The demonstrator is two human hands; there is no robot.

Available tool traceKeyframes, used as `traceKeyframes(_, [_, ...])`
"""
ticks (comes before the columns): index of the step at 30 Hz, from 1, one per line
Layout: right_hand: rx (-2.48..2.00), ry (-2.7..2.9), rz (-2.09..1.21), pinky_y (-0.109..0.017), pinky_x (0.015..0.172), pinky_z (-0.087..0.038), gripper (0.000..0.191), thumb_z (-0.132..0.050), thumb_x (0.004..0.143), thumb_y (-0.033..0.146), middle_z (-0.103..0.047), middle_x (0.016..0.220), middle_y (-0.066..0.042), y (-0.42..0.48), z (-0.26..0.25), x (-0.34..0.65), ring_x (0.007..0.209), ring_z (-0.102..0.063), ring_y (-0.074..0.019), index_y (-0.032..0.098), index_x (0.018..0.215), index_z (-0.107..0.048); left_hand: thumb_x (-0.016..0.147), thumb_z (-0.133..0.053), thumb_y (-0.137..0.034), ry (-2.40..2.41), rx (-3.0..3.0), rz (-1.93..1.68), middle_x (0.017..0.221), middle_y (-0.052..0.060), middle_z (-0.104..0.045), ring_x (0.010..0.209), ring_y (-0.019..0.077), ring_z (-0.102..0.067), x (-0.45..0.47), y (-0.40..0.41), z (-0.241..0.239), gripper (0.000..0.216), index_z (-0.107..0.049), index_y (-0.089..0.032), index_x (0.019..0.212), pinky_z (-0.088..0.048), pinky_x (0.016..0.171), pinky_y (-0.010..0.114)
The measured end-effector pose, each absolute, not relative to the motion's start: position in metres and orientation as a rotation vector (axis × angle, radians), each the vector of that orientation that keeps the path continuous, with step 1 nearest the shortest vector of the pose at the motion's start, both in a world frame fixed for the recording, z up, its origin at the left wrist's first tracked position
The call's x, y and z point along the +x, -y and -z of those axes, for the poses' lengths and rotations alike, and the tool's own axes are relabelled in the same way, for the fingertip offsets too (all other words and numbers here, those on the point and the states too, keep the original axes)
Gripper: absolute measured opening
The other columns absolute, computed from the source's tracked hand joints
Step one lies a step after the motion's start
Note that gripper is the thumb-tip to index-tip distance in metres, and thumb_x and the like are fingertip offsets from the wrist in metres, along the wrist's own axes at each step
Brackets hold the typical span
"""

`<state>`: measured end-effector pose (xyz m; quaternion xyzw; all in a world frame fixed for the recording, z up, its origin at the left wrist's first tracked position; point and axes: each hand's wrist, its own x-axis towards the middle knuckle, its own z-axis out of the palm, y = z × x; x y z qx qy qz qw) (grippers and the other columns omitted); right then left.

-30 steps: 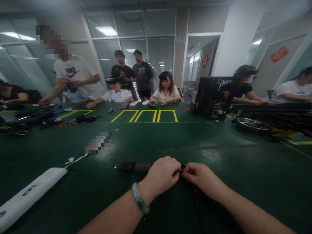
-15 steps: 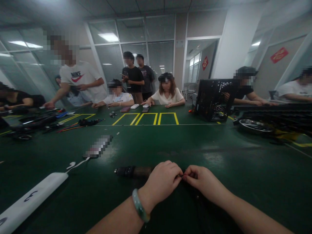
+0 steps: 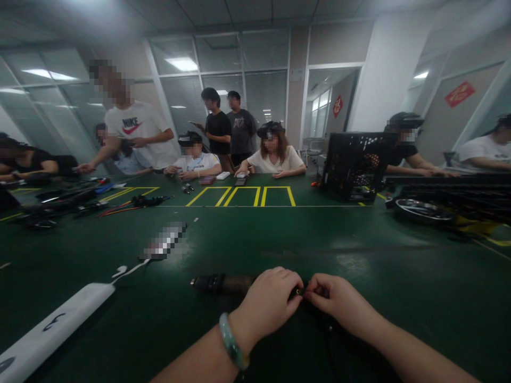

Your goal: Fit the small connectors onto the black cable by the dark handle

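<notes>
Dark piece [image 3: 294, 293] x1 in L hand [image 3: 271, 300]; R hand [image 3: 339, 302] & 1 cylinder [image 3: 231, 284] adj.

A green stone-like bangle on one bare wrist.
The bangle [image 3: 230, 340] circles the left wrist [image 3: 242, 327], a thick, rounded, glossy band, pale grey-green toward its upper end, deeper mottled green along the middle, yellowish-brown at the lower end. The left forearm [image 3: 207, 356] and right forearm [image 3: 411, 346] are both bare, slim and smoothly tapered.
</notes>
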<state>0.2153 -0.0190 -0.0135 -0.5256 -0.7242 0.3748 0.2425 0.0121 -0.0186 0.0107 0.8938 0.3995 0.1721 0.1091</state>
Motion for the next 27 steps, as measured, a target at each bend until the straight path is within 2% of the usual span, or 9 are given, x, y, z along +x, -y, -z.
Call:
traceKeyframes(5, [-1.420, 1.985, -1.028, -0.020, 0.053, -0.037, 0.013, -0.057, 0.084, 0.028, -0.063, 0.068, 0.001, 0.0174, 0.0149, 0.2159, 0.061, -0.055, -0.0127, 0.018, 0.080, -0.063, 0.083, -0.059, -0.018, -1.180, 2.610, -0.546, 0.092, 0.000, -0.060, 0.089, 0.0179, -0.054, 0.0123, 0.0189, -0.0097, 0.012, -0.056, -0.022, 0.094, -0.043, 0.079, 0.030])
traceKeyframes(15, [-1.421, 2.002, -1.017, -0.020, 0.053, -0.036, 0.013, -0.056, 0.084, 0.028, -0.064, 0.070, 0.001, 0.0168, 0.0192, 0.2172, 0.062, -0.055, -0.0126, 0.018, 0.080, -0.063, 0.089, -0.057, -0.024, -1.147, 2.614, -0.519, 0.095, 0.001, -0.062, 0.092, 0.0192, -0.054, 0.0115, 0.0193, -0.0111, 0.007, -0.058, -0.021, 0.095, -0.043, 0.082, 0.032])
traceKeyframes(21, [-1.428, 2.009, -0.992, -0.020, 0.053, -0.036, 0.013, -0.058, 0.083, 0.028, -0.062, 0.068, 0.002, 0.0157, 0.0205, 0.2175, 0.061, -0.054, -0.0122, 0.017, 0.079, -0.063, 0.084, -0.060, -0.019, -1.179, 2.626, -0.506, 0.096, 0.000, -0.061, 0.091, 0.0182, -0.054, 0.0119, 0.0190, -0.0103, 0.015, -0.056, -0.022, 0.098, -0.042, 0.081, 0.030])
traceKeyframes(27, [-1.421, 1.990, -1.027, -0.019, 0.053, -0.036, 0.013, -0.058, 0.083, 0.029, -0.062, 0.068, 0.001, 0.0178, 0.0161, 0.2165, 0.061, -0.054, -0.0120, 0.017, 0.079, -0.062, 0.087, -0.056, -0.021, -1.188, 2.607, -0.508, 0.094, 0.001, -0.061, 0.090, 0.0181, -0.054, 0.0116, 0.0202, -0.0114, 0.008, -0.057, -0.021, 0.095, -0.042, 0.082, 0.030])
